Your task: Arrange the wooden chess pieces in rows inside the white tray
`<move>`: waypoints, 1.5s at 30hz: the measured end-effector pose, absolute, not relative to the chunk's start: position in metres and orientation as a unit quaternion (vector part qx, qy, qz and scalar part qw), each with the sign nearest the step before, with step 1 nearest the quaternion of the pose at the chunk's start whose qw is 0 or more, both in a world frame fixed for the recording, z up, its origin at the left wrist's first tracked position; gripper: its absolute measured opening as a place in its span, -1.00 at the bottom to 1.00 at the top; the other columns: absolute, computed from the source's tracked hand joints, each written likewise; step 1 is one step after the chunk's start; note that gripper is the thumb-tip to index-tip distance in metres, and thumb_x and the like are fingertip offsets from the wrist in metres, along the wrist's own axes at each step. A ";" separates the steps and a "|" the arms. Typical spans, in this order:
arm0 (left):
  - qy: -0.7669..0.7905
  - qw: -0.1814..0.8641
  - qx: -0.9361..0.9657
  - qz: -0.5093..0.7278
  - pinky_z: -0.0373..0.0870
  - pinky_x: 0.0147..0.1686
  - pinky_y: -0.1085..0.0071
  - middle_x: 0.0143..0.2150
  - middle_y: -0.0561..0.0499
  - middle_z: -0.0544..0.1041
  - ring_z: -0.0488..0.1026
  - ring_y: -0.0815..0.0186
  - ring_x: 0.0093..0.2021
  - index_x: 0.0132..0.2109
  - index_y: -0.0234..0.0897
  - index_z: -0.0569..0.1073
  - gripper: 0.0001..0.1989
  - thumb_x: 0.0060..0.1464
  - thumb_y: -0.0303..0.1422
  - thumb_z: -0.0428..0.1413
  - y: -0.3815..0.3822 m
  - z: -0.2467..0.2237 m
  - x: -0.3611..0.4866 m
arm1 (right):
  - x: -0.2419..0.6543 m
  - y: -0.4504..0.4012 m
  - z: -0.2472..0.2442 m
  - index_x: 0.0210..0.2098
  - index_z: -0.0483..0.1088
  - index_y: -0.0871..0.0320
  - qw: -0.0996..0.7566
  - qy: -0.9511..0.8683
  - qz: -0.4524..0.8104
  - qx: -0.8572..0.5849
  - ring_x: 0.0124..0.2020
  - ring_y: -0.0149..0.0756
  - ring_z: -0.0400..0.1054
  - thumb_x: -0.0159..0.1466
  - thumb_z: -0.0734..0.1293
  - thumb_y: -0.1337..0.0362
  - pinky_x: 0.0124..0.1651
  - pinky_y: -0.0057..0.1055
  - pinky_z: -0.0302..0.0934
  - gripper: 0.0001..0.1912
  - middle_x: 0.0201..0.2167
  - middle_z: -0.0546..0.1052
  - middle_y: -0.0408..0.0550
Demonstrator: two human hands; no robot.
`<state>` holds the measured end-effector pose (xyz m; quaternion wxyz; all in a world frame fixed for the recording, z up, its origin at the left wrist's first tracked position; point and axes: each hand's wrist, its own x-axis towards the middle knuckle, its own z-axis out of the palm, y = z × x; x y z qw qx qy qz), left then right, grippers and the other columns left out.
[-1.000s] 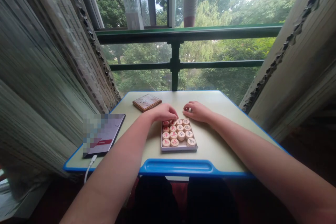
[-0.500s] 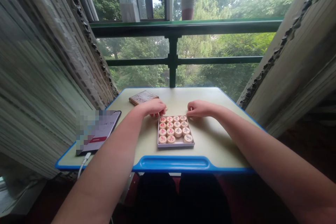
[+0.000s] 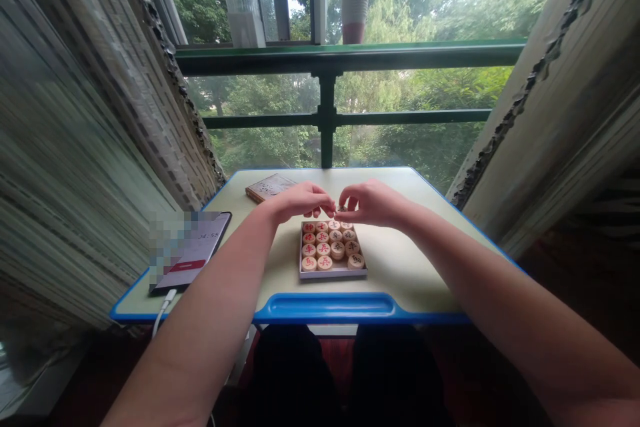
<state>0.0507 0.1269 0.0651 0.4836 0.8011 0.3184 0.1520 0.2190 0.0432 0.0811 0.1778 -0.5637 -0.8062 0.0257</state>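
Observation:
Both hands meet just above the far edge of a shallow box of Chinese chess pieces. My right hand pinches a round wooden Chinese chess piece between thumb and fingers, its dark mark partly in view. Touching or nearly touching it are the fingertips of my left hand, which is closed; whatever lies in its fingers is hidden. Rows of pieces fill the box, red characters on the left and black ones on the right. One gap shows in the near row, left of a black piece.
A brown-edged box lid lies behind my left wrist. On the left of the blue-edged table is a tablet or phone with a white cable. Curtains flank the window, with a green railing beyond the table.
My right hand has moved left and my left hand slightly right, so they now meet above the box's far edge. A piece now shows in my right fingers.

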 end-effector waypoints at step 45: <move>0.343 0.561 0.721 0.219 0.00 -0.63 0.54 -0.47 -0.09 0.49 0.18 0.54 -0.61 -0.43 -0.43 0.50 -0.86 -0.20 -0.42 0.13 0.140 0.060 0.043 | 0.201 0.017 0.091 -0.36 0.49 0.13 0.062 -0.856 0.112 -0.502 -0.63 -0.51 0.16 0.02 0.40 0.20 -0.56 -0.53 -0.06 -0.81 -0.59 0.40 -0.21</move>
